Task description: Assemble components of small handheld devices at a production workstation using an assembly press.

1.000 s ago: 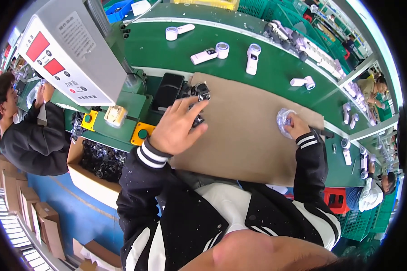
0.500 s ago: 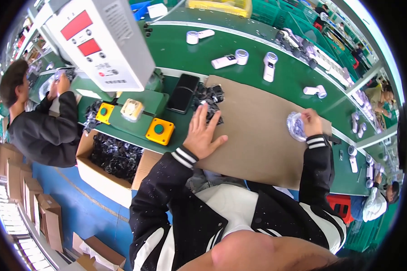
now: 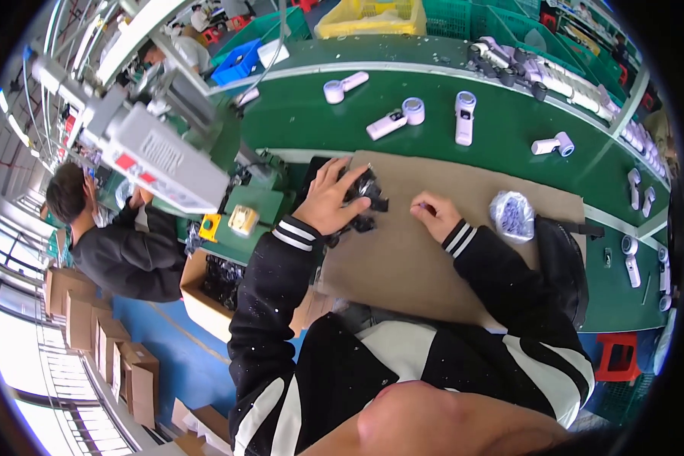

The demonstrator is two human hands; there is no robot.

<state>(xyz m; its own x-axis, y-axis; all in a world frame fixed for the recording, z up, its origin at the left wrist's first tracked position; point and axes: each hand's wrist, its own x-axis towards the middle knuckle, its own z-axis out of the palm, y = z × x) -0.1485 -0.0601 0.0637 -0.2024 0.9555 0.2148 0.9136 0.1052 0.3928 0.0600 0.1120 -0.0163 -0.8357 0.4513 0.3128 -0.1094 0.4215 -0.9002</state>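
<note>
My left hand (image 3: pixel 330 199) rests at the left edge of a brown cardboard sheet (image 3: pixel 433 258), fingers spread over a heap of glossy black plastic parts (image 3: pixel 366 186). Its thumb and fingertips touch the heap, but no part is clearly gripped. Over the middle of the sheet, my right hand (image 3: pixel 438 218) is pinched closed, with a speck of purple showing at the fingertips. A clear plastic bag (image 3: pixel 512 216) full of small purple pieces lies open to the right of that hand. Under my left hand, a black phone (image 3: pixel 311 173) is mostly covered.
Several pale purple handheld fans (image 3: pixel 464 119) lie along the green conveyor beyond the sheet. A grey press machine (image 3: pixel 163 156) stands at left, above a carton of black parts (image 3: pixel 224 280). A black pouch (image 3: pixel 562 266) lies at right. Another person (image 3: pixel 121 243) works at far left.
My right hand has left the plastic bag and moved left to the middle of the sheet, pinched. My left hand has shifted onto the black parts. The whole view has turned.
</note>
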